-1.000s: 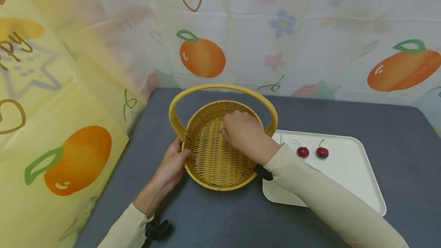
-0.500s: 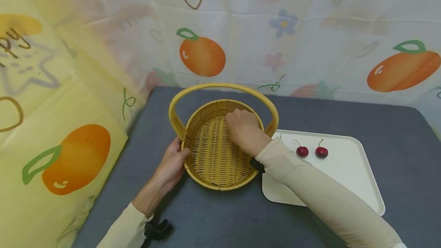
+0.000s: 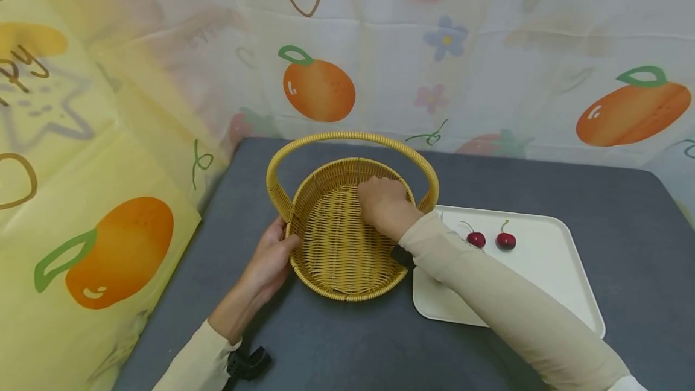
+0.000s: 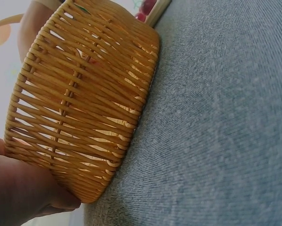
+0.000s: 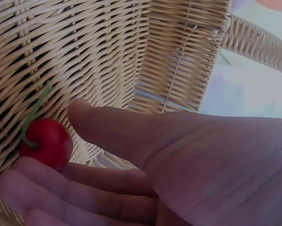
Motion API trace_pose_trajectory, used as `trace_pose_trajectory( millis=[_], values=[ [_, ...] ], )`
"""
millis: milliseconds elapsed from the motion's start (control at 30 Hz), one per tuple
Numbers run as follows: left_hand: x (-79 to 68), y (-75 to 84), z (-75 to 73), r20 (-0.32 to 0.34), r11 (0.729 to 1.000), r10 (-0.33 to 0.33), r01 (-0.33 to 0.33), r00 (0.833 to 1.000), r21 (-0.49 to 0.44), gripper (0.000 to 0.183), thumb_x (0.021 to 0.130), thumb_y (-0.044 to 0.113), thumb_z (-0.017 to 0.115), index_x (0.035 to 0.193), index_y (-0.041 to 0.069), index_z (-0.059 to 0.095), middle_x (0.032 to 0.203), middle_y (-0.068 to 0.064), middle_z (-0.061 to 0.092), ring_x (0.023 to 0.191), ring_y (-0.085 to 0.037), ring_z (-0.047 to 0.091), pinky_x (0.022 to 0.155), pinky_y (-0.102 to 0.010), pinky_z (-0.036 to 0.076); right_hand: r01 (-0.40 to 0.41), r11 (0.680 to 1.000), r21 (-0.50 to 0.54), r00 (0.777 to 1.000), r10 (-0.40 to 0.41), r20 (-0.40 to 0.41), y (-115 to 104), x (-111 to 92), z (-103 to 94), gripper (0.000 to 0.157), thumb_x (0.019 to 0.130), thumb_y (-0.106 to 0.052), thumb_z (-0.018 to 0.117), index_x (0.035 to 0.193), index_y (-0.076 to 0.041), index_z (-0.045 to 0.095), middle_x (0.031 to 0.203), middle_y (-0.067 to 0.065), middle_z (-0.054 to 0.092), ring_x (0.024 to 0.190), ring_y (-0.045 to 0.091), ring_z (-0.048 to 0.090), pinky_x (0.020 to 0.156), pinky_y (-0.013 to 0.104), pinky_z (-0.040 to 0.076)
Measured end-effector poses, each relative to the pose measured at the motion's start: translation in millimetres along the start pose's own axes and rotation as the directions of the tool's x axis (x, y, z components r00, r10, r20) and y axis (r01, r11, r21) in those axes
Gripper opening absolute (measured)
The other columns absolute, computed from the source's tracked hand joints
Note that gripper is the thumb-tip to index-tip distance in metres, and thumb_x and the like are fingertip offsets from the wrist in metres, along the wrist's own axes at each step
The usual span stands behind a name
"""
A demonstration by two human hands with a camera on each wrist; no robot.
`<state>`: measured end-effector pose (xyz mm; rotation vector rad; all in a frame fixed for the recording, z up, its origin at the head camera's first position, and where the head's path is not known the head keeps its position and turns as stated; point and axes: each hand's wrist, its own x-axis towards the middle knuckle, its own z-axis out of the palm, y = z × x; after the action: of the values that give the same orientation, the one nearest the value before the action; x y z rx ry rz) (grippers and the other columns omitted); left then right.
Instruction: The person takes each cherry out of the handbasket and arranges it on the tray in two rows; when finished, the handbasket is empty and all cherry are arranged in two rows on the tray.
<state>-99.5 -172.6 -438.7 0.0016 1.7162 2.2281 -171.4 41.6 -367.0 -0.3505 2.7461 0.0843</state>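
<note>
A round yellow wicker basket [image 3: 347,258] with a tall arched handle stands on the dark table. My left hand [image 3: 274,255] grips its left rim, thumb over the edge and fingers outside; the left wrist view shows the woven wall beside that hand [image 4: 23,188]. Inside the basket is my right hand [image 3: 384,204], at the right side. In the right wrist view a red cherry [image 5: 49,143] with a green stem lies against the weave, at the fingertips of the right hand [image 5: 131,165]. Its fingers look fairly straight, with the thumb near the cherry. From the head view that cherry is hidden.
A white tray [image 3: 543,276] lies right of the basket, partly under the right sleeve [image 3: 499,294]. Two dark red cherries, one left [image 3: 476,239] and one right [image 3: 505,241], rest on it; a thin stem shows near its left edge. A fruit-printed cloth [image 3: 380,77] hangs behind.
My right hand has shifted slightly right inside the basket, and its forearm has come a little left over the tray. My left hand and the basket stay in place.
</note>
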Motion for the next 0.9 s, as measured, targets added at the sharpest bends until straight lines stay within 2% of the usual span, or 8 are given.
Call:
trace_pose_trajectory(
  millis=[233, 333, 433, 533, 600, 700, 800, 900],
  values=[
    [-0.3, 1.4, 1.4, -0.006, 1.000, -0.015, 0.015, 1.000, 0.011, 0.073, 0.096, -0.013, 0.039, 0.165, 0.006, 0.023, 0.157, -0.024, 0.038, 0.140, -0.038, 0.041, 0.108, -0.041, 0.046, 0.026, 1.000, -0.011, 0.999, -0.026, 0.031, -1, -1, -1.6, 0.010, 0.102, -0.016, 0.067, 0.094, -0.011, 0.070, 0.081, 0.007, 0.065, 0.065, 0.017, 0.054, 0.055, 0.033, 0.042],
    [-1.0, 2.1, 1.4, -0.008, 1.000, -0.022, 0.022, 1.000, 0.017, 0.073, 0.096, -0.013, 0.039, 0.165, 0.006, 0.023, 0.157, -0.024, 0.038, 0.140, -0.038, 0.042, 0.107, -0.041, 0.047, 0.081, 0.996, -0.020, 0.996, -0.081, 0.026, -1, -6, -7.6, 0.011, 0.103, -0.012, 0.064, 0.092, -0.011, 0.067, 0.081, 0.008, 0.063, 0.066, 0.019, 0.054, 0.057, 0.033, 0.043],
    [-0.8, 2.6, 0.8, -0.008, 1.000, -0.021, 0.021, 1.000, 0.018, 0.073, 0.096, -0.013, 0.039, 0.165, 0.007, 0.023, 0.156, -0.024, 0.039, 0.138, -0.039, 0.043, 0.106, -0.041, 0.048, 0.175, 0.984, -0.020, 0.984, -0.175, -0.022, -2, -17, -16.8, 0.013, 0.102, -0.006, 0.064, 0.091, -0.012, 0.064, 0.082, 0.006, 0.062, 0.070, 0.019, 0.055, 0.060, 0.034, 0.045],
    [0.1, 2.8, -1.0, -0.007, 1.000, -0.017, 0.017, 1.000, 0.022, 0.073, 0.096, -0.012, 0.040, 0.165, 0.007, 0.023, 0.157, -0.024, 0.039, 0.138, -0.039, 0.043, 0.105, -0.041, 0.048, 0.283, 0.959, 0.023, 0.955, -0.279, -0.099, -6, -33, -23.0, 0.016, 0.101, 0.000, 0.063, 0.091, -0.013, 0.064, 0.083, 0.003, 0.063, 0.074, 0.018, 0.056, 0.064, 0.034, 0.048],
    [0.0, 3.1, -2.8, -0.006, 1.000, -0.017, 0.017, 1.000, 0.025, 0.074, 0.096, -0.012, 0.040, 0.166, 0.008, 0.022, 0.158, -0.023, 0.037, 0.140, -0.038, 0.041, 0.107, -0.040, 0.047, 0.350, 0.935, 0.050, 0.928, -0.339, -0.154, -9, -45, -23.4, 0.019, 0.100, 0.003, 0.062, 0.092, -0.014, 0.065, 0.084, 0.002, 0.063, 0.077, 0.017, 0.056, 0.066, 0.033, 0.049],
    [-0.3, 3.0, -5.5, -0.006, 1.000, -0.016, 0.017, 1.000, 0.022, 0.075, 0.096, -0.013, 0.039, 0.166, 0.007, 0.021, 0.159, -0.022, 0.036, 0.142, -0.036, 0.039, 0.110, -0.040, 0.044, 0.419, 0.906, 0.062, 0.892, -0.398, -0.212, -13, -64, -20.5, 0.019, 0.099, 0.002, 0.065, 0.098, -0.017, 0.067, 0.089, 0.001, 0.062, 0.080, 0.016, 0.058, 0.067, 0.030, 0.050],
    [-1.4, 2.5, -8.9, -0.016, 1.000, -0.012, 0.012, 1.000, 0.017, 0.075, 0.095, -0.014, 0.039, 0.165, 0.007, 0.023, 0.159, -0.022, 0.036, 0.142, -0.035, 0.038, 0.111, -0.040, 0.044, 0.470, 0.881, 0.053, 0.859, -0.443, -0.257, -13, -82, -16.4, 0.020, 0.098, -0.003, 0.069, 0.108, -0.020, 0.068, 0.095, 0.000, 0.059, 0.077, 0.015, 0.058, 0.066, 0.028, 0.050],
    [-3.3, 3.1, -12.1, -0.027, 1.000, -0.011, 0.012, 1.000, 0.023, 0.075, 0.095, -0.014, 0.040, 0.165, 0.007, 0.024, 0.157, -0.022, 0.037, 0.140, -0.034, 0.040, 0.109, -0.039, 0.045, 0.524, 0.847, 0.088, 0.822, -0.477, -0.311, -4, -103, -10.4, 0.024, 0.098, -0.009, 0.072, 0.116, -0.024, 0.066, 0.097, -0.003, 0.055, 0.067, 0.013, 0.055, 0.060, 0.026, 0.048]
  ],
)
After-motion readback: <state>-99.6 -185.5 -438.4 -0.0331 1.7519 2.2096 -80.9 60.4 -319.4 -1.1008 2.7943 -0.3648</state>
